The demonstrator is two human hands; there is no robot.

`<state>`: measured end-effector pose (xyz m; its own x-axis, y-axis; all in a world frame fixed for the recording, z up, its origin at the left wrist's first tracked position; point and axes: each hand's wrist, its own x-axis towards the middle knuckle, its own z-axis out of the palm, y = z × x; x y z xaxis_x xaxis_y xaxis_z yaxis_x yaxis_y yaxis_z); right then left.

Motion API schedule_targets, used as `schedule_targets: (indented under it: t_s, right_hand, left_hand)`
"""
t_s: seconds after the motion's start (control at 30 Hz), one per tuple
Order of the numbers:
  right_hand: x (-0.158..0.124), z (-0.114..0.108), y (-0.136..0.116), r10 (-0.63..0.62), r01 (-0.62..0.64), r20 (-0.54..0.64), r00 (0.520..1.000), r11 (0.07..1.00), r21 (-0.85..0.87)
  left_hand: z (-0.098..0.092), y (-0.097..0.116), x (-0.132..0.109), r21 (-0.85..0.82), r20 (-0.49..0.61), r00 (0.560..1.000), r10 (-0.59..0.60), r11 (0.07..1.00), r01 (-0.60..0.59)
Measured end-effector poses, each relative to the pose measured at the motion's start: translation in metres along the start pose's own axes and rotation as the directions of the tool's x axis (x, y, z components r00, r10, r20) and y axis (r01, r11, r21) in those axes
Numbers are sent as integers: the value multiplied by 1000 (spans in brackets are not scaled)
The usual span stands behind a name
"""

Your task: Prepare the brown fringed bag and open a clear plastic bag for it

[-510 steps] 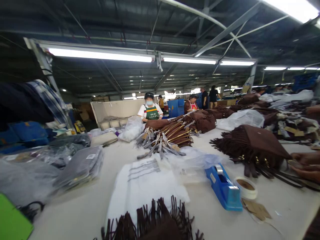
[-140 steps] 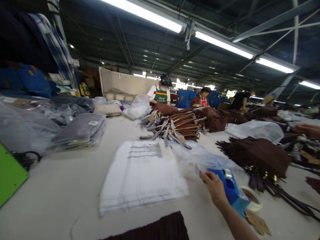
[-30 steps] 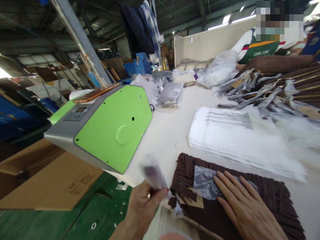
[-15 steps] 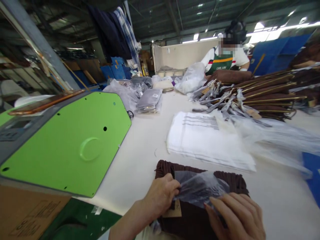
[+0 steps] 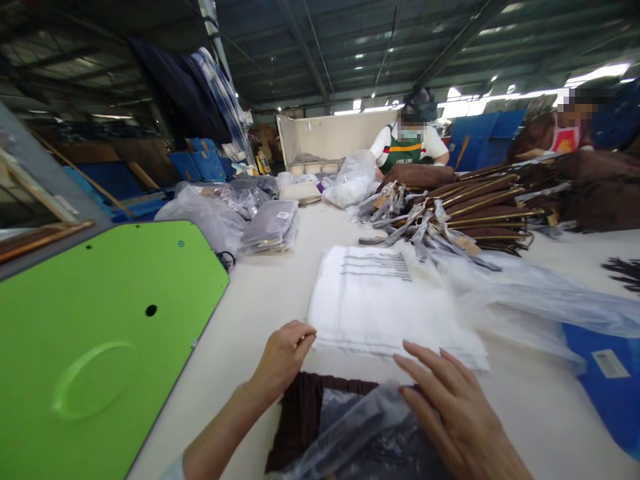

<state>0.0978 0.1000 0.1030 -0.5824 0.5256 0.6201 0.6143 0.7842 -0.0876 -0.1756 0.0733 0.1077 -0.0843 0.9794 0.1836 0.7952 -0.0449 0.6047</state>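
Observation:
A folded brown cloth item [image 5: 301, 407] with a gathered edge lies at the bottom, near me. Crumpled clear plastic [image 5: 370, 417] rests over it, with a dark grey patch beneath. My left hand [image 5: 285, 352] is at the near left corner of a stack of white printed plastic bags [image 5: 390, 313]; its thumb and fingers are pinched together, and whatever they hold is too small to make out. My right hand [image 5: 450, 403] hovers palm down at the right of the clear plastic, fingers stretched out and apart, nothing gripped.
A green machine panel [image 5: 150, 267] stands on the left. Grey packed items [image 5: 270, 223] lie farther back. Brown bundles [image 5: 465, 207] with grey ties are piled at the right, beside loose clear film [image 5: 540, 287] and a blue sheet [image 5: 600, 380]. Two people work across the table.
My left hand has left the brown cloth and its tag and moved forward to the white bags. My right hand has let go of the clear plastic and opened. The view has shifted right.

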Motion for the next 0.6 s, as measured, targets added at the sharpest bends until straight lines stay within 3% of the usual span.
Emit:
schedule_targets:
  t_s: [0.07,0.17,0.33,0.6]
  right_hand:
    - [16,14,30,232,-249,118,966,954,164]
    - [36,47,72,357,-452,346,868,856,250]
    - [50,88,102,341,-476,450,825,849,229]
    - [55,96,99,349,-478,474,808,859,183]
  left_hand:
    - [15,-8,28,14,25,999,35,999,-35]
    - [39,-15,61,39,77,995,58,997,-61]
    - [56,-28,86,71,156,987,24,997,-36]
    - [53,-25,87,99,186,983,0,995,-18]
